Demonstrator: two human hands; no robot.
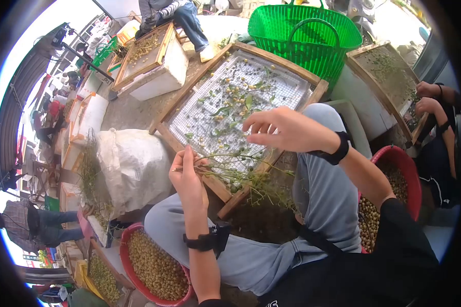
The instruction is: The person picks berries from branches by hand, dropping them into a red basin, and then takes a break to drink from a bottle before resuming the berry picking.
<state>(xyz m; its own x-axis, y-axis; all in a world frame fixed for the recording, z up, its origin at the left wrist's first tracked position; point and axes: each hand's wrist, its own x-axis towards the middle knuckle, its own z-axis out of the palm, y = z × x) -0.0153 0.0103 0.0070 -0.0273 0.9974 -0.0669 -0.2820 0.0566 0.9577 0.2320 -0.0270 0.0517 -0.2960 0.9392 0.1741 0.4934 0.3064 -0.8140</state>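
Note:
My left hand (190, 179) is closed around the stem ends of a bunch of thin green twigs (241, 174), which spread to the right over the near edge of a wood-framed mesh screen (176, 128). Above the right part of that screen hovers my right hand (284, 130), its fingers apart and nothing visible in them. Loose leaves, twig bits and small round yellow and green fruits (234, 94) are scattered across the white mesh. More green sprigs (271, 189) hang off the screen's near corner.
A green plastic basket (302, 36) stands behind the screen. Pink tubs of round fruits flank my legs, one at left (124, 253) and one at right (414, 187). A white sack (135, 163) sits to the left. Co-workers' hands (429, 98) are at another screen on the right.

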